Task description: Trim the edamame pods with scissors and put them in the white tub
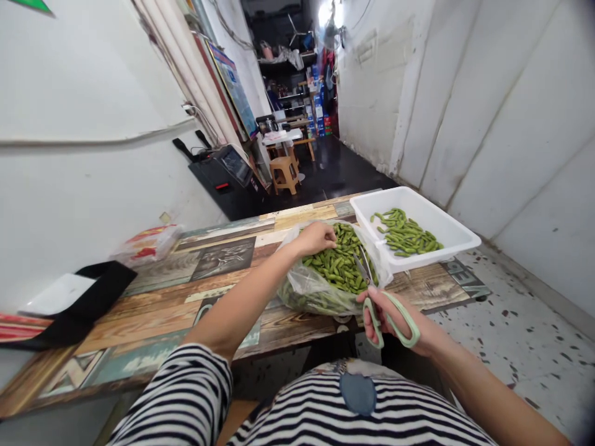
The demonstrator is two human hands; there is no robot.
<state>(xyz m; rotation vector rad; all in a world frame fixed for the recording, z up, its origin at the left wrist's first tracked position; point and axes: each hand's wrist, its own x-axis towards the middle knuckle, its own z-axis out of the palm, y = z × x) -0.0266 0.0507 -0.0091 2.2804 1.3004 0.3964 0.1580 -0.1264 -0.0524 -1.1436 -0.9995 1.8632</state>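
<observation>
Green edamame pods [341, 263] fill a clear plastic bag [297, 291] that lies open on the wooden table. Over the left side of the pile is my left hand [318, 238], its fingers curled down among the pods; whatever they pinch is hidden. My right hand [379, 310], in front of the bag, grips scissors [405, 322] with pale green handles. Their metal blades are slightly apart and point up over the pods. Just right of the bag, a white plastic tray [446, 229] holds a smaller heap of pods [406, 235].
The patterned plank table [167, 303] runs to the left. On it are a red-and-white plastic package [149, 243] and a black strap-like object [105, 291] by the wall. Beyond stand a black touchscreen machine [232, 173] and an orange stool [284, 173]. A white wall borders the right.
</observation>
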